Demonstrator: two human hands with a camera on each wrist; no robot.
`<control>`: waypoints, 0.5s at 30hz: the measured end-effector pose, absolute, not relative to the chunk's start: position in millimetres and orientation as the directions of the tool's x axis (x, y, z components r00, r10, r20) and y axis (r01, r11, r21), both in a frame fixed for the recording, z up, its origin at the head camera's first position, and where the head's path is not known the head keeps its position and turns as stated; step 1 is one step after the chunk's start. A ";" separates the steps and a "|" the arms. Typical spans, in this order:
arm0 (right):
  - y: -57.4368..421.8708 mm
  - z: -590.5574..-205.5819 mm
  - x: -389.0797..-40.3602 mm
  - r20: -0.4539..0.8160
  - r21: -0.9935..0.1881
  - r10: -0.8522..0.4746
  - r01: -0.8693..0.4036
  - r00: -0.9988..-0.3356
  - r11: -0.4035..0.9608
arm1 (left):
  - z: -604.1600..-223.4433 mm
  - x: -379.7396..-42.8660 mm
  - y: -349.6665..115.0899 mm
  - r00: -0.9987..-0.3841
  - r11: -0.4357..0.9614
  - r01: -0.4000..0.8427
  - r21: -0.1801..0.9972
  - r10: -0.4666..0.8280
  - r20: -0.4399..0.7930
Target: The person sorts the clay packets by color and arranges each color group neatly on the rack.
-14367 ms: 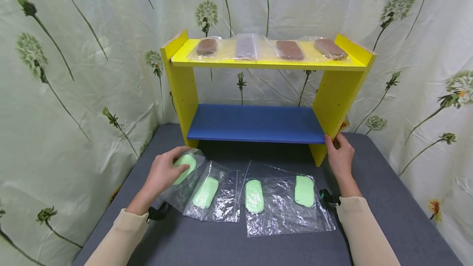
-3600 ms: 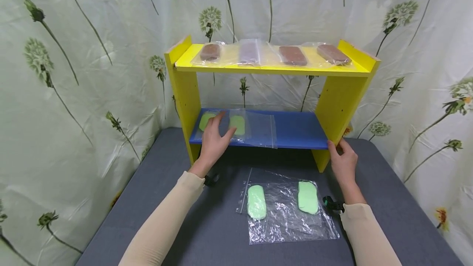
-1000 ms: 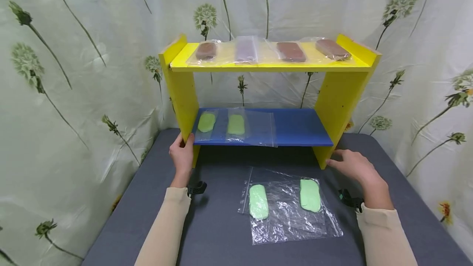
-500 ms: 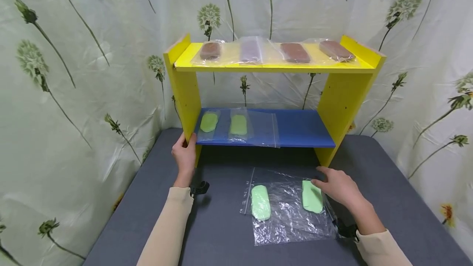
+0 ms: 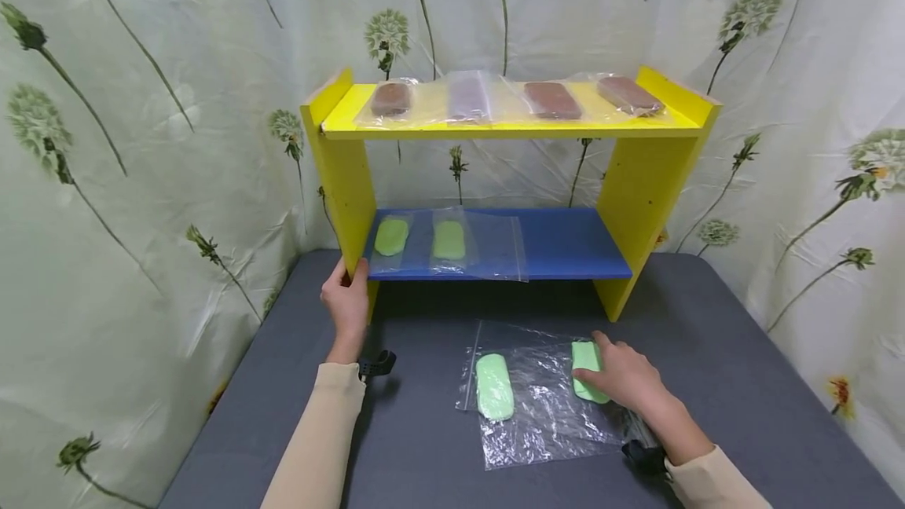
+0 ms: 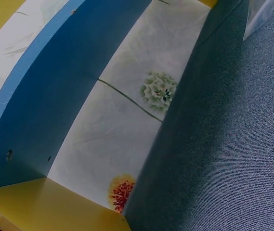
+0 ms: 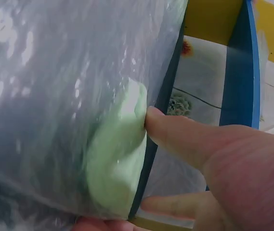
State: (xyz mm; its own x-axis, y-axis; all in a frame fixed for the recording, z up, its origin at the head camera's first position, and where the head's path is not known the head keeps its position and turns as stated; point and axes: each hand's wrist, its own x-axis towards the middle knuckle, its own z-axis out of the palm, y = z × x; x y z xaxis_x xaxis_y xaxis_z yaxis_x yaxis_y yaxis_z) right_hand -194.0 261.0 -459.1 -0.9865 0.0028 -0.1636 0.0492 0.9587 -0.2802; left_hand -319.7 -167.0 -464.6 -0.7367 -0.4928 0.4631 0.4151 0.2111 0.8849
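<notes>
My left hand (image 5: 346, 298) grips the lower front edge of the left side panel of a yellow shelf unit (image 5: 339, 187). At the front right, my right hand (image 5: 629, 374) pinches a clear zip bag holding a light green bar (image 5: 587, 371). In the right wrist view the thumb presses the edge of the bagged green bar (image 7: 115, 159), with fingertips showing under it. Just left of it lies another bagged green bar (image 5: 495, 387), its bag overlapping the first. Two more green bars, the left one (image 5: 392, 236) and its neighbour (image 5: 448, 240), lie bagged on the blue shelf (image 5: 566, 246).
Several bagged brownish bars, such as the rightmost one (image 5: 629, 95), lie along the yellow top board (image 5: 509, 133). The unit stands on a grey cloth-covered table (image 5: 424, 446) before a floral curtain (image 5: 233, 100). The blue shelf's right half is bare.
Earlier, two green bars went from the table to the blue shelf. My left hand moved to the left panel. My right hand let go of the right panel and came down to the right-hand bag.
</notes>
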 end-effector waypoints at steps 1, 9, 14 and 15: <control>259.5 -459.6 -194.6 -0.159 -0.285 0.000 0.046 -0.987 0.957 | -464.5 -318.7 -167.9 -0.738 0.215 0.406 0.888 -0.496 0.457; 255.8 -462.6 -197.5 -0.128 -0.340 -0.018 0.027 -0.992 0.940 | -464.3 -318.4 -169.8 -0.741 0.243 0.380 0.892 -0.497 0.451; 256.3 -465.9 -195.8 -0.071 -0.368 -0.040 -0.011 -0.997 0.930 | -464.4 -318.8 -170.0 -0.740 0.236 0.393 0.889 -0.493 0.458; 256.2 -466.5 -195.5 -0.058 -0.370 -0.049 -0.024 -0.997 0.929 | -464.7 -318.7 -170.3 -0.737 0.236 0.396 0.887 -0.495 0.461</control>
